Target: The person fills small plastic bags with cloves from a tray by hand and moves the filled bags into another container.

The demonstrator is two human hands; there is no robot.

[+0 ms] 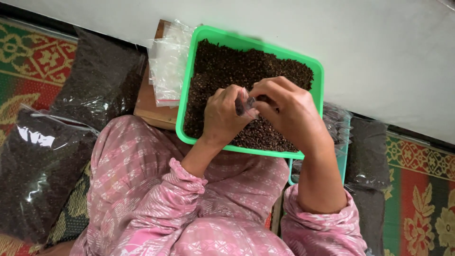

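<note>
A green plastic tray (pixel 187 90) rests on my lap, heaped with small dark brown dried spice bits (pixel 227 66). Over its middle, my left hand (pixel 222 116) and my right hand (pixel 284 106) meet. Both pinch a small clear plastic bag (pixel 246 103) with some dark bits inside. The fingers hide most of the bag.
A stack of empty clear bags (pixel 167 66) lies on a wooden board (pixel 151 106) left of the tray. Large clear sacks of the same dark bits (pixel 42 161) lie at my left, and more packed bags (pixel 365 151) at my right. A patterned mat (pixel 419 199) covers the floor; a white wall (pixel 379 42) runs ahead.
</note>
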